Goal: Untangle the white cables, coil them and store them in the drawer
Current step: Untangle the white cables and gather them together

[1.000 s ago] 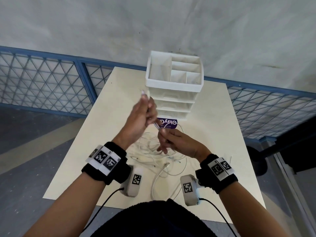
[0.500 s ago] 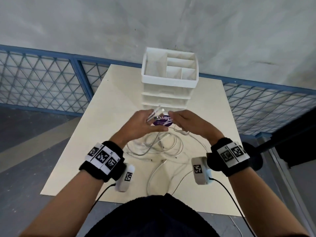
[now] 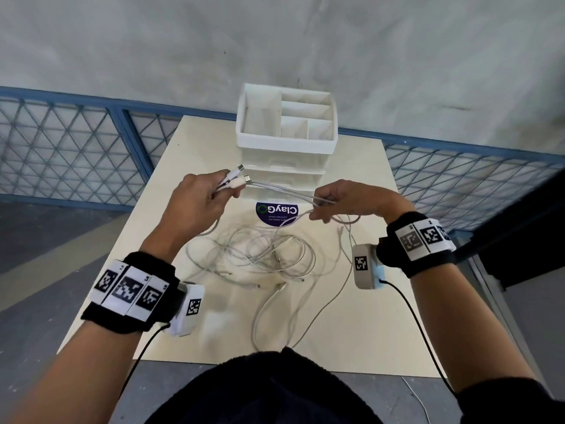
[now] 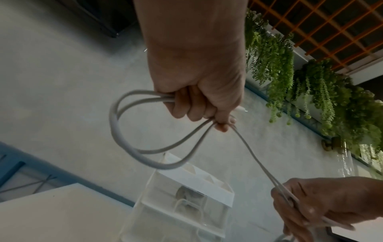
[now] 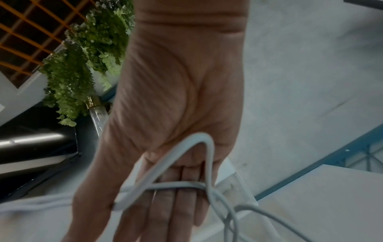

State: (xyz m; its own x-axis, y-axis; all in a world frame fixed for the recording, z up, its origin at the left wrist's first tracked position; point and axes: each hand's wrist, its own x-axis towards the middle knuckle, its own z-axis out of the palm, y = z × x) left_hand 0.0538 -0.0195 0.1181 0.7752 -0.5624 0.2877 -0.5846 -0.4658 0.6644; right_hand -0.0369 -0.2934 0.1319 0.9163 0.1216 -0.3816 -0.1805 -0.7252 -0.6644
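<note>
My left hand (image 3: 204,200) grips a doubled white cable (image 3: 281,189) near its two plugs (image 3: 241,175), which stick out past the fingers. In the left wrist view the left hand (image 4: 199,101) has its fingers curled round two loops of this cable (image 4: 116,124). The two strands run taut to my right hand (image 3: 351,200), which pinches them between thumb and fingers. In the right wrist view the cable (image 5: 207,147) crosses the right hand (image 5: 165,131). A tangle of white cables (image 3: 275,255) lies on the table below both hands. The white drawer unit (image 3: 287,142) stands behind, drawers closed.
The cream table (image 3: 367,316) carries a purple round sticker (image 3: 276,212) in front of the drawer unit. Loose cable ends trail to the table's near edge (image 3: 260,325). A blue mesh fence (image 3: 61,142) and grey wall stand behind the table.
My hands have come down and moved apart: the left to the left with the plugs, the right out to the right, so the doubled cable now stretches between them.
</note>
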